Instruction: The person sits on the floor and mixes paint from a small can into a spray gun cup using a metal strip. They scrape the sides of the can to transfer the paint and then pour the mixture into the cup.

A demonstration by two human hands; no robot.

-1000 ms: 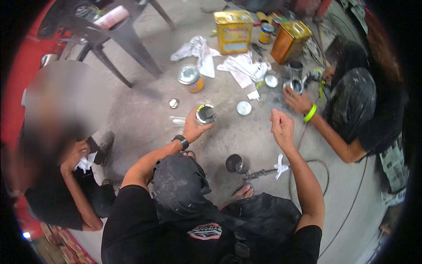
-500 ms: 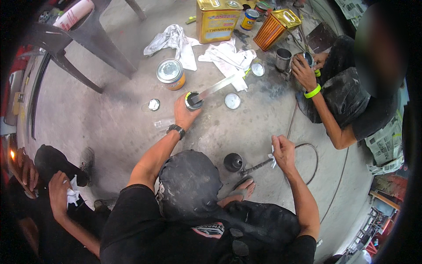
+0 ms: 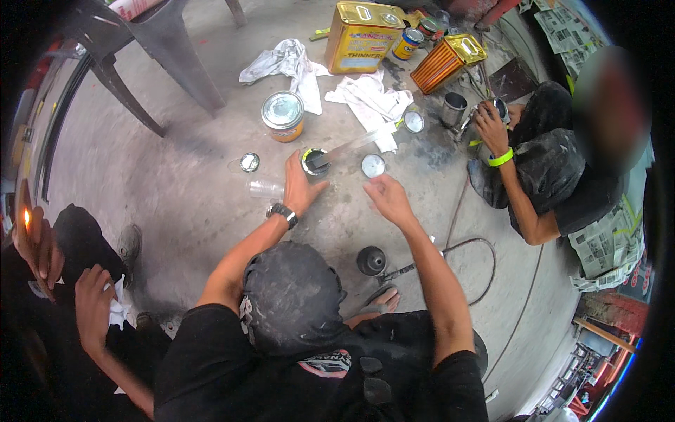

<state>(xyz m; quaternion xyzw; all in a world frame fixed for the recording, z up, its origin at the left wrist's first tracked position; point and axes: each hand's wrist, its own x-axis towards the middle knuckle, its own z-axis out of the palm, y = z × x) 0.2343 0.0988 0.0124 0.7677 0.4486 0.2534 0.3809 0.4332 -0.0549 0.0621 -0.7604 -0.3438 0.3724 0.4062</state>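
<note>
My left hand (image 3: 301, 188), with a dark watch at its wrist, is beside a small open can (image 3: 314, 160) of dark paint. Its fingers and thumb are spread along the near left side of the can. A flat see-through stirring strip (image 3: 348, 150) stands in the paint and leans out to the right. My right hand (image 3: 391, 200) reaches in from the right, its fingers stretched toward a round pale lid (image 3: 373, 166) on the floor. Whether the fingertips touch that lid I cannot tell. Left of my left hand lies a clear plastic cup (image 3: 266, 188).
Beyond stand a larger lidded can (image 3: 283, 116), white rags (image 3: 369, 100) and a yellow thinner tin (image 3: 362, 39). A black cup-shaped tool (image 3: 371, 261) on a hose (image 3: 485, 243) is near my foot. A co-worker's hand (image 3: 492, 126) holds a can at right; another person's hand (image 3: 95, 306) grips white cloth.
My left hand has loosened its hold around the small can, and its thumb now stands away. My right hand has moved left and forward to the pale lid. The view has shifted slightly.
</note>
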